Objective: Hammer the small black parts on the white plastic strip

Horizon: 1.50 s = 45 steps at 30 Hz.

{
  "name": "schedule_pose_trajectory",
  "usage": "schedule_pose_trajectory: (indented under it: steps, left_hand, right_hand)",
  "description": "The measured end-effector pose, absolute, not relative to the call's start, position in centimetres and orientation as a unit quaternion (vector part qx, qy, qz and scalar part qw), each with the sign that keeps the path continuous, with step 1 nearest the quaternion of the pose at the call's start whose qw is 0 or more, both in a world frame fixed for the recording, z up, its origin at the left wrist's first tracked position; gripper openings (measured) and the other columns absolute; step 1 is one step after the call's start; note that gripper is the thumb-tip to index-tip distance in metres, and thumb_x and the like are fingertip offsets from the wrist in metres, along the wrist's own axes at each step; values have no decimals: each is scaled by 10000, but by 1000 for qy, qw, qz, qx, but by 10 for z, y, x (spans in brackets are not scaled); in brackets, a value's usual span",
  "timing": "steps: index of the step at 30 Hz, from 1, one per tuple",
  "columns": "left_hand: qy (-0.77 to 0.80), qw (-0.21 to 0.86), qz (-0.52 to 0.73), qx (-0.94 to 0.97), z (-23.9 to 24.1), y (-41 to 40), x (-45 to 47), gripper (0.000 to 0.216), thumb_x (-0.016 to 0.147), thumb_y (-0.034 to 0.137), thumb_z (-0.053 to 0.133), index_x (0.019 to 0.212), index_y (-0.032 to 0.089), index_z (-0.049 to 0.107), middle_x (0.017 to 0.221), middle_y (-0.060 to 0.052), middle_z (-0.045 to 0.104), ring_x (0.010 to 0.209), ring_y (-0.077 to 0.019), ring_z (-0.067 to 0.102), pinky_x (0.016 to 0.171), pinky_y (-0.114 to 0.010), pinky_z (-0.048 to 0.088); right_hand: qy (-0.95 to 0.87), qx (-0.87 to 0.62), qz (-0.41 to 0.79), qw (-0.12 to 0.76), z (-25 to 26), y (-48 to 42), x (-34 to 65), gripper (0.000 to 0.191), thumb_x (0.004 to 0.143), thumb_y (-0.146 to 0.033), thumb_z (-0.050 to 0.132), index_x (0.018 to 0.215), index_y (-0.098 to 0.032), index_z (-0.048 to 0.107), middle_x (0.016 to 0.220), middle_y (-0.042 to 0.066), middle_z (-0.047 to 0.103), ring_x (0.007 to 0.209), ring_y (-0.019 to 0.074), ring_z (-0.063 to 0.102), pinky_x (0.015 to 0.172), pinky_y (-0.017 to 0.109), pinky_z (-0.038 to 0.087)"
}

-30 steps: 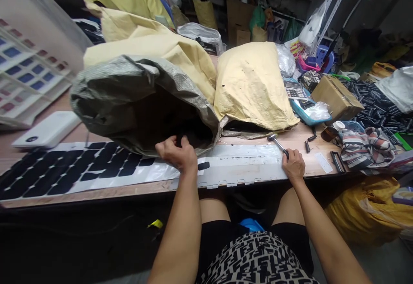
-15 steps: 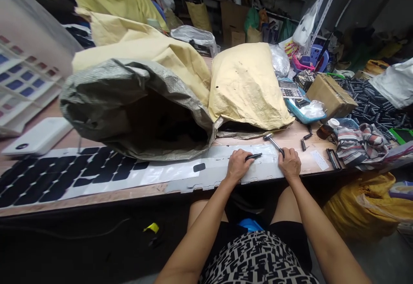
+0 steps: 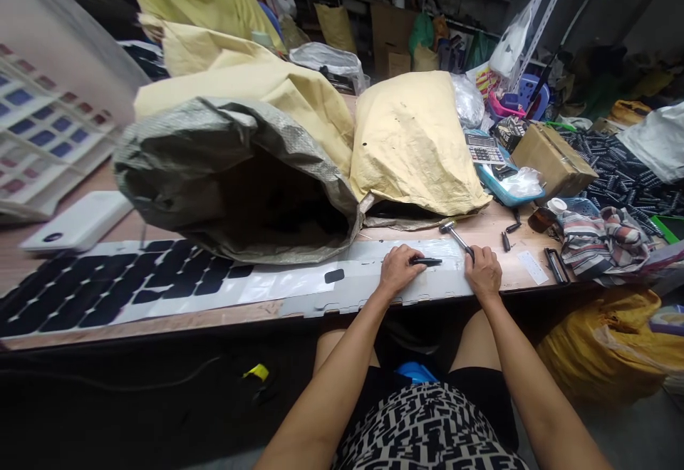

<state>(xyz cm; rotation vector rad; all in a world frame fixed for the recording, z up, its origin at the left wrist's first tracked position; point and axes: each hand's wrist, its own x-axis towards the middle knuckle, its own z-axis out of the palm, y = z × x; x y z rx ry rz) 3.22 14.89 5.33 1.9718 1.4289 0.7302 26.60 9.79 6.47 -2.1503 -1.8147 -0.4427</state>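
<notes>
My left hand (image 3: 398,269) rests on a long white strip (image 3: 368,278) at the table's front edge, fingers closed on a small black rod-like piece (image 3: 426,262) that points right. My right hand (image 3: 484,273) sits just to the right, closed round the black handle of a small hammer (image 3: 456,236) whose metal head lies on the table farther back. The white strip continues left into a panel of dark cells (image 3: 107,285). An open grey woven sack (image 3: 235,178) lies behind the strip, its dark mouth facing me.
Yellow sacks (image 3: 417,142) are piled behind the grey one. To the right lie a calculator (image 3: 484,148), a cardboard box (image 3: 553,158), striped cloth (image 3: 603,238) and small black parts (image 3: 506,241). A white flat box (image 3: 75,221) sits at left. A person in yellow is behind the sacks.
My left hand came out of the grey sack's mouth and moved right onto the white strip, now holding a small black piece. My right hand stayed on the hammer.
</notes>
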Motion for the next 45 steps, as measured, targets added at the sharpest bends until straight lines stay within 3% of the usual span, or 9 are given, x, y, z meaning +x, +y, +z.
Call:
schedule_pose_trajectory:
  steps: [8,14,17,39,45]
  left_hand:
    - [537,296,278,740,52,149,31,187,758,295,738,945,282,751,946,0,676,967,-218,570,874,-355,428]
    - [534,300,280,739,52,150,32,178,759,298,742,937,282,750,945,1,687,972,-219,569,871,-353,423]
    - [535,303,277,738,53,149,31,180,755,298,750,935,287,750,958,6,690,977,-218,565,873,-356,419]
    - [551,318,260,726,61,148,32,172,749,286,751,920,286,730,978,9,684,995,-215,546,879,-350,404]
    - [545,315,272,728,60,147,32,165,752,287,734,917,285,742,980,3,693,997,-226,551,891,-367,411]
  right_hand:
    - [-613,-759,-68,210,79,89,268,284,927,-315,498,1120,-209,678,1001,79,626,935,211,535,803,310,402]
    - [-602,-713,115,340,102,44,248,349,949,-393,463,1130,-190,682,1043,80,687,961,200,629,868,320,486]
    - [-614,-692,154,346,110,22,234,336,957,-380,460,1120,-189,683,1061,83,703,997,201,646,921,327,493]
    - [-646,-681,149,312,100,5,204,335,973,-374,436,1114,-201,686,973,72,702,902,189,651,861,309,509]
    - [-619,-732,55,280,99,40,234,341,944,-392,467,1141,-221,686,994,63,674,864,186,610,801,304,463]
